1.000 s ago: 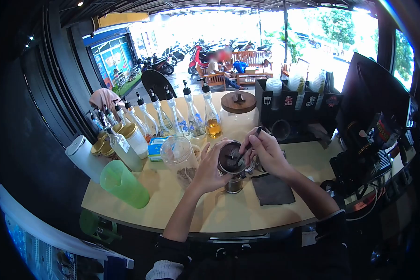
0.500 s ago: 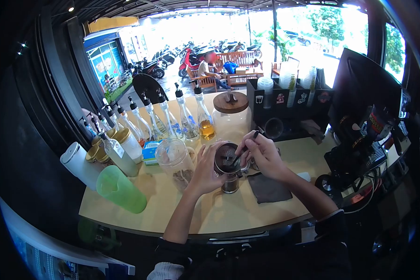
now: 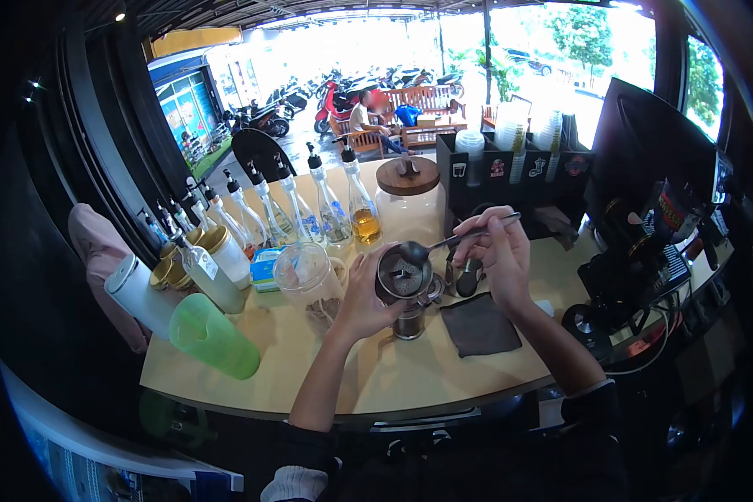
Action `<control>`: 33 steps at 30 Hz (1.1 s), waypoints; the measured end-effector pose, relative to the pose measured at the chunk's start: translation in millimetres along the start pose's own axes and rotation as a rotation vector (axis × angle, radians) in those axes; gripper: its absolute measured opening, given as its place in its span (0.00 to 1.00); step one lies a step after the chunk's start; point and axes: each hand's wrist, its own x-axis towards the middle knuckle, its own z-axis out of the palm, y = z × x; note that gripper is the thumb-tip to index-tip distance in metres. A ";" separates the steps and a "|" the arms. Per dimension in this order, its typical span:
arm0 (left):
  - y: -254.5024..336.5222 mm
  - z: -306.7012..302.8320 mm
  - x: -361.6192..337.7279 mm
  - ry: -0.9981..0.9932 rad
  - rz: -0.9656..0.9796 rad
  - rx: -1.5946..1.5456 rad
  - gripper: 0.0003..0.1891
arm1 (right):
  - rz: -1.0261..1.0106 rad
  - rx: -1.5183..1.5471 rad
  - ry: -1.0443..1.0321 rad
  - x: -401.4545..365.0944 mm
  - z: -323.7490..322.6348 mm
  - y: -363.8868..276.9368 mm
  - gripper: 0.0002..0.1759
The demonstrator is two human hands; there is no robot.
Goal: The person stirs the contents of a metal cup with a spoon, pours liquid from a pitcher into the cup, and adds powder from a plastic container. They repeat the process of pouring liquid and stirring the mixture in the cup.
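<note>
The spoon (image 3: pixel 456 240) is found near the centre of the frame, above the dark cup (image 3: pixel 404 274). Its long axis is laid aslant across the picture: the bowl is pointed to the lower left, over the upper part of the cup's opening, and the handle is directed to the upper right. Which face of the bowl is turned up cannot be told.

The handle is gripped by the right hand (image 3: pixel 500 251), right of centre, with the fingers bent around it and the handle's tip left showing beyond them. The cup is gripped by the left hand (image 3: pixel 366 297); its left side is enclosed by the fingers and the thumb is placed along its lower edge. The mouth of the cup is turned up toward the camera, so its long axis is foreshortened. Dark contents with lighter specks are seen inside.

Directly below the cup in the frame, a small glass container (image 3: pixel 408 325) with dark contents is noted on the counter (image 3: pixel 376 381); whether it is touched by the cup cannot be told. A dark folded cloth (image 3: pixel 480 326) is laid flat to the lower right of the cup. A wide clear jar (image 3: pixel 303 272) is positioned just left of the left hand. At the lower left, a green pitcher (image 3: pixel 215 339) is seen with its opening toward the upper left of the frame.
</note>
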 end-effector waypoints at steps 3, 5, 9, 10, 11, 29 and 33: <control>-0.1 1.4 0.9 0.030 -0.006 0.010 0.43 | -0.037 0.023 0.033 0.8 -4.7 -7.5 0.11; 0.2 1.9 1.4 0.052 -0.004 0.020 0.42 | -0.081 0.028 0.063 0.2 -9.4 -10.2 0.10; -0.9 3.0 3.7 0.077 -0.052 0.010 0.42 | -0.120 0.007 0.108 -2.2 -18.1 -14.8 0.11; -2.6 4.0 4.1 0.099 -0.052 -0.014 0.43 | -0.128 0.004 0.116 -2.7 -20.7 -15.0 0.11; -4.1 4.8 4.2 0.102 -0.049 -0.014 0.43 | -0.137 0.001 0.124 -3.1 -22.9 -15.2 0.11; -6.5 3.4 3.1 0.158 -0.091 0.003 0.40 | -0.112 -0.064 0.092 -9.4 -29.1 -4.4 0.12; 1.1 -2.8 7.9 0.119 -0.071 -0.051 0.39 | -0.091 -0.120 0.063 -13.8 -32.0 3.5 0.13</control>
